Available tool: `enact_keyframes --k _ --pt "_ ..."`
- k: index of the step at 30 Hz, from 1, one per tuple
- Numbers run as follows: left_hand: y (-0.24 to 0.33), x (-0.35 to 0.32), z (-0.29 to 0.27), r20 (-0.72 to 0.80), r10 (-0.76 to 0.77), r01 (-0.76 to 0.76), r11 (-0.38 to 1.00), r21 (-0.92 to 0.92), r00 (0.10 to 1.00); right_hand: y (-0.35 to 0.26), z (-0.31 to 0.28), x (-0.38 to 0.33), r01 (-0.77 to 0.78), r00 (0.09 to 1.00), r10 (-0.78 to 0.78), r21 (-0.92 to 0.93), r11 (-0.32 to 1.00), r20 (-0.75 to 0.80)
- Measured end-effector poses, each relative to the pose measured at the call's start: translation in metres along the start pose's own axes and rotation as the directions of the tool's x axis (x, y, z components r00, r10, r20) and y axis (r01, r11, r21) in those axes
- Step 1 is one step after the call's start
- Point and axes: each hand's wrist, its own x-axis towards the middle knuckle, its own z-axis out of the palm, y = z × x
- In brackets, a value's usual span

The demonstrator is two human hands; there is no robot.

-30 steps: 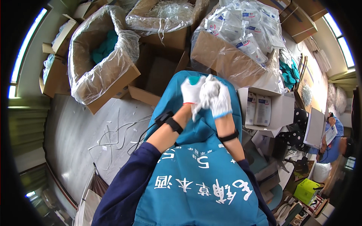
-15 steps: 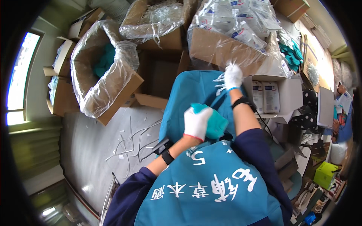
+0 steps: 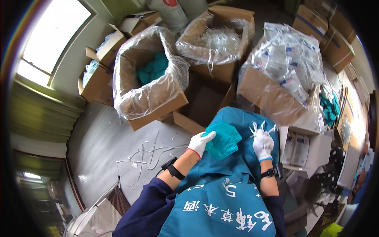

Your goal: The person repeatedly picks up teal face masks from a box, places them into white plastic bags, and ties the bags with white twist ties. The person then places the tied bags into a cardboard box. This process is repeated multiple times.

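My left hand (image 3: 200, 143), in a white glove with a red cuff, grips a teal folded face mask (image 3: 225, 142) by its left edge, thumb on top. The mask hangs over the blue apron (image 3: 233, 114) across my lap; whether it is one or several stacked cannot be told. On the right, my right hand (image 3: 263, 145), in a white glove with a blue cuff, is closed round a bunch of thin white cords (image 3: 258, 127). Their loose ends stick out past the fingers. Both hands are apart from each other.
A plastic-lined carton (image 3: 158, 115) with teal pieces stands at far left. Another lined carton (image 3: 246, 29) holds clear strips. At far right, a carton (image 3: 260, 89) is heaped with white packets. An open white box (image 3: 318, 148) with packets sits right of my lap.
My left hand has turned the teal mask flat and outward. My right hand has come nearer with the white cords. The whole view has shifted, showing more of the window.
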Motion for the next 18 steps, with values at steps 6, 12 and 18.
enact_keyframes --k 6,12,18 --pt "0.077 0.021 -0.066 -0.195 0.241 -0.270 0.953 -0.138 0.951 -0.005 -0.001 0.002 -0.031 0.998 0.029 -0.045 0.998 -0.059" --pt "0.195 0.095 -0.157 -0.263 0.483 -0.543 0.648 -0.534 0.835 -0.018 -0.015 0.005 -0.072 0.996 0.071 -0.013 0.997 -0.062" --pt "0.184 0.140 -0.176 -0.115 0.275 -0.294 0.797 -0.528 0.954 0.006 -0.036 0.019 -0.439 0.784 0.461 0.896 -0.063 0.416"
